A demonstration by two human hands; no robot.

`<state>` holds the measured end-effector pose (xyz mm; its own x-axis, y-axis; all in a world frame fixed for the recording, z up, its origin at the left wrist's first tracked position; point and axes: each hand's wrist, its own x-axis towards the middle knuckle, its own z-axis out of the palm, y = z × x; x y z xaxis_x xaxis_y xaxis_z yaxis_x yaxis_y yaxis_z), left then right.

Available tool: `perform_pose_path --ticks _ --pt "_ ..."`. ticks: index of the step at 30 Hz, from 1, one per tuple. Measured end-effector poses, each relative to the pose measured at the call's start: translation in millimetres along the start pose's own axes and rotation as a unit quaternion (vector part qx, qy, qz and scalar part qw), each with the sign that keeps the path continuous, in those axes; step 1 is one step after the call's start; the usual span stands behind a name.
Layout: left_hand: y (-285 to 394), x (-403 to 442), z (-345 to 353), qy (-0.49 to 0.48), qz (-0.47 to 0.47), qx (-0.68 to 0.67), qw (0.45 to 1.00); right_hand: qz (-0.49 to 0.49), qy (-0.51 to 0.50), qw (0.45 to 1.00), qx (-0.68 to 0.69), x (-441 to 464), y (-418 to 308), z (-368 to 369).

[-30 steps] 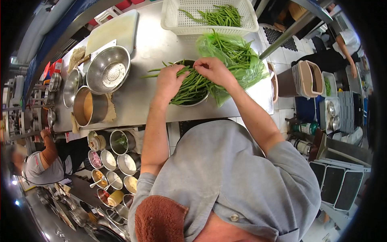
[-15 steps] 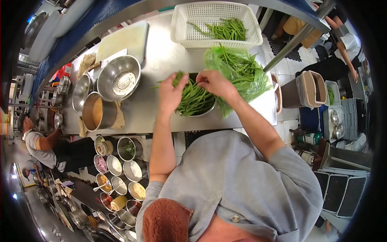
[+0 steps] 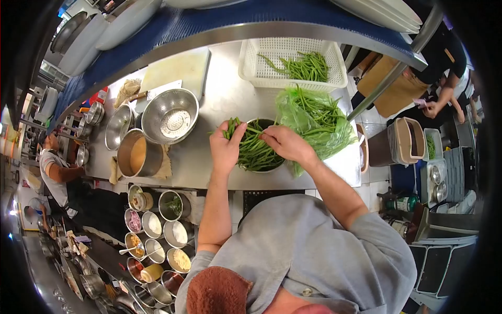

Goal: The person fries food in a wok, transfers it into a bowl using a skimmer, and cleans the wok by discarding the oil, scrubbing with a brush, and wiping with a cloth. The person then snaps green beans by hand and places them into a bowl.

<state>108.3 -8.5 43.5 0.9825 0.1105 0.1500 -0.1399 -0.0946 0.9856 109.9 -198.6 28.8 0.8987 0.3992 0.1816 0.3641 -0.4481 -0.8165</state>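
My left hand (image 3: 225, 146) is closed round a small bunch of green beans (image 3: 233, 129), whose ends poke out past the thumb. Close beside it, my right hand (image 3: 290, 142) pinches at a bean end with thumb and fingertips. Beneath both hands stands a round metal pot (image 3: 273, 168) heaped with green beans (image 3: 256, 156). Touching the pot's right side is a green plastic bag (image 3: 334, 140), open and full of more beans. Behind it, a white perforated basket (image 3: 254, 77) holds a loose pile of beans.
To the left stand a metal colander (image 3: 170, 115), a pot of orange liquid (image 3: 137, 154), a knife (image 3: 157, 91) and a cutting board (image 3: 175, 70). A shelf edge (image 3: 261, 30) crosses above the steel table (image 3: 214, 180). Co-workers are at left and right.
The view has tilted, so the table sits lower in the picture and more shelf shows. My right hand's fingertips have come down onto the beans; my left still holds its bunch.
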Motion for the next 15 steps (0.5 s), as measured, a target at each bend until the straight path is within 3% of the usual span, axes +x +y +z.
perform_pose_path --ticks 2,4,6,7,8,9,10,12,13,14,15 --pt "2 -1 -4 -0.025 0.044 0.070 0.996 -0.089 0.027 0.993 -0.070 0 -5 0" --pt "-4 -1 -4 -0.027 0.079 0.074 0.994 -0.101 0.017 0.993 -0.065 3 5 5" --pt "1 -3 -3 -0.014 0.072 -0.014 0.997 -0.115 0.009 0.992 -0.060 7 15 8" --pt "6 -6 -5 -0.007 0.042 -0.030 0.999 0.028 -0.006 0.990 0.135 9 20 8" --pt "9 -6 -6 -0.004 0.041 -0.033 0.999 0.170 -0.019 0.932 0.321 12 26 7" --pt "12 -6 -10 0.020 0.023 -0.105 0.994 0.198 -0.019 0.875 0.441 13 37 1" --pt "13 -5 -13 0.045 0.007 -0.176 0.983 0.198 -0.023 0.876 0.438 15 41 6" --pt "11 -2 -20 0.053 -0.010 -0.185 0.981 0.065 0.084 0.981 0.163 23 33 11" --pt "10 -1 -24 0.057 -0.030 -0.192 0.979 0.025 0.046 0.998 0.034 24 27 7" --pt "9 1 -27 0.060 -0.048 -0.198 0.977 0.018 0.046 0.998 0.033 25 26 9" --pt "3 1 -29 0.061 -0.041 -0.199 0.977 -0.022 0.023 0.996 -0.081 27 28 11"
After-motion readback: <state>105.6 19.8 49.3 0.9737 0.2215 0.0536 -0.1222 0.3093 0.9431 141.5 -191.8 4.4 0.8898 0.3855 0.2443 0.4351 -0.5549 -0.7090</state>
